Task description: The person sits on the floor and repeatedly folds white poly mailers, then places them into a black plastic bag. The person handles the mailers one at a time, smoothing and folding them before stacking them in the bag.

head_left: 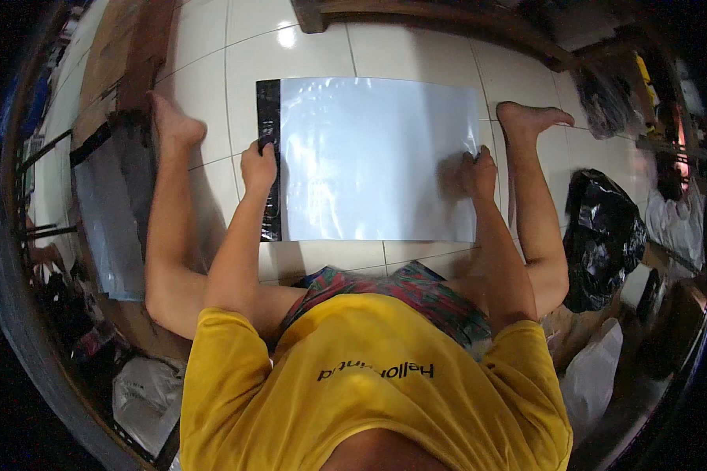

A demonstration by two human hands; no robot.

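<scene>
A large white plastic mailer bag (369, 161) with a black strip along its left edge is stretched flat between my hands, above the tiled floor. My left hand (258, 165) is closed on the black strip at the bag's left side. On the opposite side, my right hand (481, 173) pinches the white edge, its shadow falling on the plastic. The bag looks flat, with glossy creases near the strip. Whether anything is inside it cannot be seen.
My bare legs spread on both sides of the bag. Grey plastic bags (114, 212) lie on cardboard at the left. A shiny black plastic bag (605, 235) sits beyond my right leg, near a white plastic bag (678, 224). A wooden frame (432, 22) stands at the far side.
</scene>
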